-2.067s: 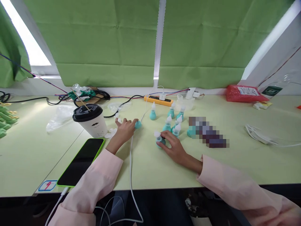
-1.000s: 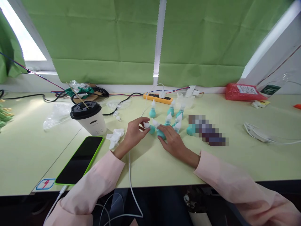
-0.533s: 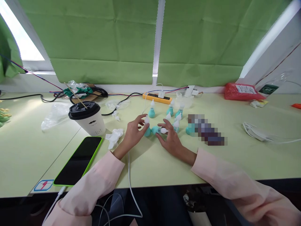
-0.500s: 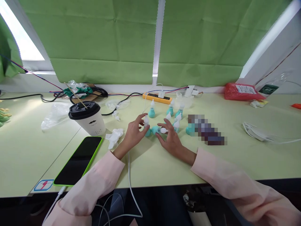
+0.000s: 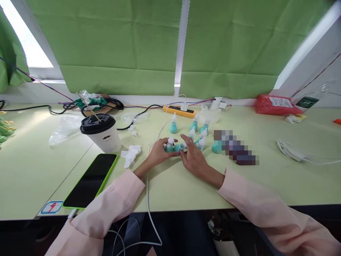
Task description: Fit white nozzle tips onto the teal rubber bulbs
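Blinds: Green fabric (image 5: 119, 46) hangs beyond the paper cup, spanning the rear in two panels.
Tabletop: Pale green surface (image 5: 247, 188) extends on every side of the cup and supports it.
Sleeves: Pale pink; the left sleeve (image 5: 119, 199) is in front of the cup and to its right, the right sleeve (image 5: 261, 202) farther right.
Phone: Dark screen, lime-green case (image 5: 89, 183); lies flat in front of the cup.
Paper cup: White with black lid (image 5: 105, 140); landmark for all positions; a thin stick rises from the lid.
Red packet: Bears a white label (image 5: 262, 106); far right of the cup.
Right hand: Positioned (image 5: 195, 156) right of the cup; forefinger raised and spread from the thumb, thumb against the tipped bulb. Whether the other fingers grip it cannot be told.
Left hand: Positioned (image 5: 161, 151) between the cup and the right hand; curled closely around the upright bulb.
Power strip: Orange (image 5: 177, 111); beyond the cup and to its right.
Tissue: White, crumpled (image 5: 130, 155); just right of the cup.
Standing bulbs: Teal with white nozzles (image 5: 173, 127); grouped right of the cup, beyond the hands.
Upright bulb: White top upward (image 5: 169, 145); right of the cup, inside the left hand.
Tipped bulb: On its side (image 5: 178, 147), nozzle away from the cup; between the hands.
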`<state>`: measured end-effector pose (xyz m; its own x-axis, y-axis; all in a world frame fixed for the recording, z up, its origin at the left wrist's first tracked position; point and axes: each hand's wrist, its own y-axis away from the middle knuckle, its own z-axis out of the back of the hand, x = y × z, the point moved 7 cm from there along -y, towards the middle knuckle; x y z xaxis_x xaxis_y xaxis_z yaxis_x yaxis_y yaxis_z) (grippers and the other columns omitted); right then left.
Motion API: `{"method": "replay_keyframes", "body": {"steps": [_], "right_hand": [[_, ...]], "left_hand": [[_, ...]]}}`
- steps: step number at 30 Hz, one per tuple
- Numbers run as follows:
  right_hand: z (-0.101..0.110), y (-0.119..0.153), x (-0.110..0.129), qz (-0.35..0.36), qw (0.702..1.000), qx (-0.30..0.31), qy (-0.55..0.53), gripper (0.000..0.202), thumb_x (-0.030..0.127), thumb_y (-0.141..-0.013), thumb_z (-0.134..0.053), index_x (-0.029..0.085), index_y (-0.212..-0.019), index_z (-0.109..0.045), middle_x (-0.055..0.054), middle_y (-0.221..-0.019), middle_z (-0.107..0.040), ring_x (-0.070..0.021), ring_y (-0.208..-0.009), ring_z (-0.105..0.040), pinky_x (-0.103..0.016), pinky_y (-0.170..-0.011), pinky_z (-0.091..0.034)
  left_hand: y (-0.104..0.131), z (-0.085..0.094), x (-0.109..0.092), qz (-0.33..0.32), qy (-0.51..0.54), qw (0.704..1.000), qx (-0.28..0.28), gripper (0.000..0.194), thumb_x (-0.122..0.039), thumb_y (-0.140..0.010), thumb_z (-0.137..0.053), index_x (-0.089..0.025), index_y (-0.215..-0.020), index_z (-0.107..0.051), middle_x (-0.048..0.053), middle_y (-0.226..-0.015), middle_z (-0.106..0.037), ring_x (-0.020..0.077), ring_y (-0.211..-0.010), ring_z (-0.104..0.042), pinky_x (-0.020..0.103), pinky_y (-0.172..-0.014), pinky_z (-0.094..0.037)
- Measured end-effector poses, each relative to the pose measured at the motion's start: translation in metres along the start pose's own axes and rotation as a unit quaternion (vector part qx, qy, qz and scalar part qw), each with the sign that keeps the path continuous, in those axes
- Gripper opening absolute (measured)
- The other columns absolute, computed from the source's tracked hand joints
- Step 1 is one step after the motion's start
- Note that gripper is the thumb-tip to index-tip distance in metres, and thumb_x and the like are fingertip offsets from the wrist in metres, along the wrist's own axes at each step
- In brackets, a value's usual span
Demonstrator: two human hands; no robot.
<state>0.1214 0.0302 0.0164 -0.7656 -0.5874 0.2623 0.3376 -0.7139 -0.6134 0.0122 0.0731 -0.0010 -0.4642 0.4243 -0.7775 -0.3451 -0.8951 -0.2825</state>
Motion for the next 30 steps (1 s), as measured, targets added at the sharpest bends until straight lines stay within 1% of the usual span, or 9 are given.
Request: {"method": "replay_keyframes", "body": {"steps": [5, 9, 12, 14, 17, 21, 24, 27, 30], "right_hand": [[0.0, 0.0, 0.0, 0.001, 0.999, -0.005, -0.05, 0.047, 0.018, -0.082, -0.03, 0.021, -0.126, -0.014, -0.014, -0.128, -0.025, -0.0227, -0.11, -0.039, -0.037, -0.07, -0.049], [0.004, 0.001, 0.003, 0.008, 0.998, -0.023, -0.058, 0.048, 0.021, -0.081, -0.034, 0.021, -0.125, -0.016, -0.014, -0.128, -0.026, -0.0232, -0.108, -0.04, -0.037, -0.069, -0.05], [0.009, 0.003, 0.007, 0.003, 0.999, -0.036, -0.025, 0.052, 0.024, -0.077, -0.042, 0.02, -0.124, -0.019, -0.015, -0.128, -0.026, -0.0238, -0.097, -0.048, -0.035, -0.059, -0.05], [0.013, 0.006, 0.011, 0.012, 0.999, -0.048, -0.001, 0.053, 0.026, -0.075, -0.045, 0.02, -0.122, -0.022, -0.016, -0.126, -0.029, -0.0233, -0.089, -0.051, -0.033, -0.051, -0.049], [0.015, 0.01, 0.018, 0.046, 0.997, -0.055, -0.003, 0.049, 0.026, -0.074, -0.047, 0.02, -0.118, -0.027, -0.015, -0.12, -0.036, -0.02, -0.082, -0.053, -0.03, -0.049, -0.047], [0.015, 0.013, 0.022, 0.084, 0.995, -0.054, -0.029, 0.042, 0.024, -0.073, -0.047, 0.02, -0.112, -0.031, -0.012, -0.11, -0.046, -0.019, -0.084, -0.053, -0.028, -0.052, -0.046], [0.015, 0.014, 0.025, 0.099, 0.993, -0.05, -0.041, 0.037, 0.022, -0.073, -0.047, 0.019, -0.108, -0.035, -0.01, -0.102, -0.051, -0.0184, -0.086, -0.053, -0.028, -0.055, -0.046], [0.017, 0.016, 0.027, 0.13, 0.99, -0.049, -0.037, 0.025, 0.018, -0.073, -0.047, 0.019, -0.098, -0.042, -0.004, -0.084, -0.057, -0.0146, -0.074, -0.055, -0.024, -0.054, -0.043], [0.031, 0.015, 0.023, 0.158, 0.983, -0.092, -0.006, 0.015, 0.016, -0.073, -0.046, 0.02, -0.088, -0.046, -0.001, -0.07, -0.058, -0.0122, -0.063, -0.055, -0.023, -0.051, -0.041]], "left_hand": [[-0.001, -0.002, 0.009, 0.022, -0.057, 0.998, -0.021, 0.039, -0.043, -0.062, -0.056, -0.024, -0.096, -0.058, 0.001, -0.08, -0.06, 0.0165, -0.074, -0.054, 0.025, -0.064, -0.042], [-0.002, -0.004, 0.009, -0.003, -0.039, 0.999, -0.02, 0.042, -0.042, -0.062, -0.056, -0.021, -0.097, -0.056, -0.001, -0.08, -0.06, 0.0145, -0.069, -0.053, 0.024, -0.062, -0.041], [-0.01, 0.001, 0.014, -0.002, -0.04, 0.998, -0.049, 0.036, -0.041, -0.063, -0.056, -0.018, -0.091, -0.058, -0.002, -0.07, -0.059, 0.0134, -0.062, -0.052, 0.023, -0.056, -0.04], [-0.02, 0.007, 0.019, 0.0, -0.025, 0.997, -0.08, 0.035, -0.038, -0.063, -0.056, -0.017, -0.092, -0.057, -0.001, -0.073, -0.06, 0.0138, -0.065, -0.053, 0.024, -0.058, -0.04], [-0.039, 0.014, 0.029, 0.011, 0.005, 0.994, -0.113, 0.039, -0.034, -0.059, -0.06, -0.015, -0.093, -0.056, 0.002, -0.083, -0.061, 0.0149, -0.072, -0.054, 0.025, -0.064, -0.042], [-0.057, 0.01, 0.039, 0.026, -0.005, 0.994, -0.103, 0.038, -0.036, -0.056, -0.062, -0.015, -0.087, -0.057, 0.002, -0.081, -0.061, 0.0158, -0.07, -0.055, 0.026, -0.064, -0.042], [-0.059, 0.007, 0.041, 0.02, 0.0, 0.995, -0.095, 0.038, -0.036, -0.055, -0.062, -0.017, -0.087, -0.056, 0.002, -0.084, -0.061, 0.0161, -0.074, -0.055, 0.027, -0.067, -0.042], [-0.057, 0.005, 0.042, 0.016, 0.016, 0.996, -0.081, 0.047, -0.034, -0.056, -0.063, -0.019, -0.099, -0.051, 0.002, -0.086, -0.061, 0.0157, -0.078, -0.056, 0.027, -0.071, -0.042], [-0.056, 0.008, 0.04, 0.012, 0.006, 0.996, -0.085, 0.056, -0.034, -0.055, -0.064, -0.02, -0.106, -0.045, 0.003, -0.087, -0.06, 0.016, -0.08, -0.056, 0.029, -0.072, -0.043]]}}
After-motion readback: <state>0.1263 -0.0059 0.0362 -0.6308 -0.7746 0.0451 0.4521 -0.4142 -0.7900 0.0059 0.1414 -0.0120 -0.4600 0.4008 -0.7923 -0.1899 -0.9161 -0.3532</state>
